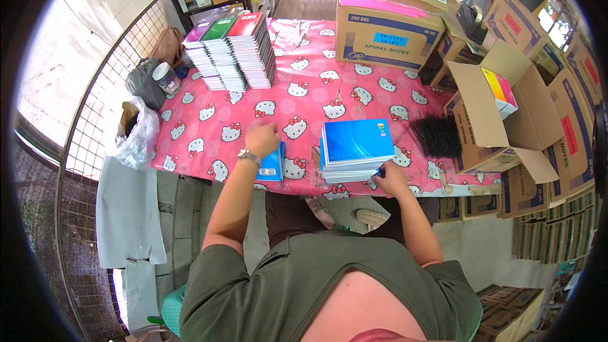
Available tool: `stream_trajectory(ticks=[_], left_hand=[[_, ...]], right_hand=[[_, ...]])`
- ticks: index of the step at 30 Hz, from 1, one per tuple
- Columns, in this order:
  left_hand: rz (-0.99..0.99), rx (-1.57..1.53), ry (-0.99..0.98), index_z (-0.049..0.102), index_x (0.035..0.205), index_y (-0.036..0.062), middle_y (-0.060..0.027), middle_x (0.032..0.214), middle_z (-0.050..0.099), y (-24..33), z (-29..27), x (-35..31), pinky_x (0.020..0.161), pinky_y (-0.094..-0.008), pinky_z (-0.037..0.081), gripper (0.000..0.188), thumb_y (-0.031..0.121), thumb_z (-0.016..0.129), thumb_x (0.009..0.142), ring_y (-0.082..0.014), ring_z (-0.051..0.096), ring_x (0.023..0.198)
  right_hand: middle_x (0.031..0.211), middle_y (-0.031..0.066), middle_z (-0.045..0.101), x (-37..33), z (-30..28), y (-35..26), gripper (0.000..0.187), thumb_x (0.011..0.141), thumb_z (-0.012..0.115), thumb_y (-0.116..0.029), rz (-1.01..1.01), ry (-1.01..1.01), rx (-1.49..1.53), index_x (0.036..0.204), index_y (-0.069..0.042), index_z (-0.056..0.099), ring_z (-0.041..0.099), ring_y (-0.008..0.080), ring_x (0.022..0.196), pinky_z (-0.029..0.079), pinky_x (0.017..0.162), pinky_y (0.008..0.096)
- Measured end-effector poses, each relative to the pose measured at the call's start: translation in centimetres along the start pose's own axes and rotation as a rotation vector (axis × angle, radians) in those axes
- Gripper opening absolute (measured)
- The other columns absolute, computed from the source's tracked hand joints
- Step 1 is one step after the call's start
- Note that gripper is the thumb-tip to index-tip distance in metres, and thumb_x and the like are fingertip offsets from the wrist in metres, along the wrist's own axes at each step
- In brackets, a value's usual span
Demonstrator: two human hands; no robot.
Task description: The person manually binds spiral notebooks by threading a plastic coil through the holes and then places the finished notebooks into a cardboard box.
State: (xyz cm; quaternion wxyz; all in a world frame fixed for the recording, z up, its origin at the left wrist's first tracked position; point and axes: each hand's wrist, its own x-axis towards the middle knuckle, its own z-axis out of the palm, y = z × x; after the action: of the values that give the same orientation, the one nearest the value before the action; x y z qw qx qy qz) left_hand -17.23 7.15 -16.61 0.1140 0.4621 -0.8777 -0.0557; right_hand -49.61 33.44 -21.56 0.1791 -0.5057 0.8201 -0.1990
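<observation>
Head view: a stack of blue notebooks (358, 141) is sitting at the frame's centre, its slightly uneven edges lying near the front of the pink table (373, 109). At its lower-right corner the right hand (394, 179) is gripping a small dark-blue item (380, 171), too small to identify; a hard tug there could be dragging loose books askew. Left of centre, the left hand (263, 138) is curling over a separate blue notebook (270, 168); whether it is pinching anything, I cannot tell, but its wristwatch (249, 156) could be snagging the cover. Upper left, tall coloured piles (231, 57) are standing unsupported, so a table bump could be toppling them.
</observation>
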Motion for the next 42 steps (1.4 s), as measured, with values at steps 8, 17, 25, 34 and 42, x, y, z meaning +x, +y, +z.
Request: stream_trajectory(ticks=[8,17,25,34,42], left_hand=[[0.382,-0.347,0.424,0.067,0.100,0.0086,-0.0119,0.107,0.067,10.2,-10.3,2.6,0.094,-0.0461,0.048,0.020,0.018,0.071,0.083,-0.0327,0.060,0.106],[0.835,-0.128,-0.075,0.066,0.105,0.0110,-0.0088,0.100,0.067,19.3,-13.2,-2.3,0.079,-0.0433,0.054,0.031,0.027,0.074,0.081,-0.0283,0.065,0.100],[0.931,-0.321,-0.246,0.069,0.109,0.0084,-0.0114,0.100,0.070,17.9,-14.9,0.6,0.079,-0.0421,0.054,0.029,0.023,0.072,0.084,-0.0305,0.068,0.091],[0.898,-0.285,-0.351,0.074,0.103,0.0076,-0.0127,0.099,0.072,18.5,-15.8,1.5,0.079,-0.0422,0.054,0.028,0.027,0.075,0.083,-0.0304,0.069,0.089],[0.889,-0.159,-0.236,0.074,0.103,0.0074,-0.0125,0.098,0.072,18.9,-14.8,0.0,0.082,-0.0415,0.054,0.030,0.029,0.074,0.083,-0.0299,0.069,0.091]], right_hand=[[0.107,0.0229,0.066,9.8,-0.7,7.8,0.040,0.084,0.072,-0.025,0.336,0.575,-0.074,0.115,-0.003,0.059,0.063,0.0411,0.107,0.051,0.093,0.0496],[0.105,0.0226,0.066,10.3,-4.1,9.7,0.032,0.085,0.063,-0.012,0.310,0.595,0.139,0.115,-0.005,0.065,0.064,0.0422,0.101,0.052,0.091,0.0471],[0.098,0.0107,0.063,2.5,-14.5,-3.7,0.033,0.092,0.062,-0.008,-0.300,0.429,0.528,0.124,-0.008,0.067,0.062,0.0243,0.092,0.049,0.088,0.0323],[0.101,0.0084,0.066,-1.0,-16.5,-8.4,0.028,0.089,0.066,-0.002,-0.536,0.381,0.488,0.117,-0.005,0.070,0.062,0.0180,0.093,0.048,0.084,0.0299],[0.099,0.0065,0.065,-1.5,-15.6,-8.1,0.031,0.091,0.064,-0.001,-0.500,0.387,0.569,0.122,-0.005,0.068,0.061,0.0157,0.091,0.047,0.082,0.0278]])
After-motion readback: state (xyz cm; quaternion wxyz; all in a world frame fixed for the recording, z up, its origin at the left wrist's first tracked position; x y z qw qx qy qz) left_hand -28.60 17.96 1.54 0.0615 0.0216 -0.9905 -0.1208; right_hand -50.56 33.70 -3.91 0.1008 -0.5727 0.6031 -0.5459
